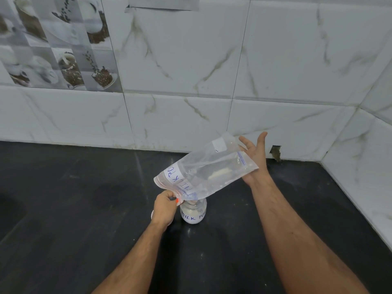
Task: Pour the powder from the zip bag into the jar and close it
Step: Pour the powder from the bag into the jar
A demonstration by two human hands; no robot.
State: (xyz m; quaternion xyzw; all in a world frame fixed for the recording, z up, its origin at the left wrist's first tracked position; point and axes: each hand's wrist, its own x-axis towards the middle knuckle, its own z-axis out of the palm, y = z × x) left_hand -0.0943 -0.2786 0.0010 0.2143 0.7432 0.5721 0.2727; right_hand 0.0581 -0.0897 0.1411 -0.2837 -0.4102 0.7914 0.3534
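A clear zip bag (203,168) is held tilted above a black counter (63,209), its open mouth at the lower left, pointing down into a small jar (193,213). The jar stands upright on the counter near the middle of the view. It has no lid on, it holds white powder (192,219), and its handwritten label begins "MILK PO". The bag carries a matching label.

The bag looks nearly empty. A small clump of powder clings inside its raised end, and a fine dusting coats the plastic.

The left hand (164,210) is closed, pinching the mouth corner of the bag just beside the jar's rim. The right hand (253,160) is open, fingers spread, behind the raised bottom end of the bag. Whether its palm touches the plastic or sits just apart cannot be told; it grips nothing.

A pale round edge (151,214) peeks out behind the left wrist. It may be the lid, but too little shows to be sure.

Behind the counter rises a wall of white marbled tiles (275,71), with pictured tiles of cups and coffee beans (57,43) at upper left.

The step in hand appears to be the end of the pour. The next move likely calls for tapping or shaking the raised end to free the last clump while the mouth stays over the jar. Then the bag goes aside and the jar needs its lid.
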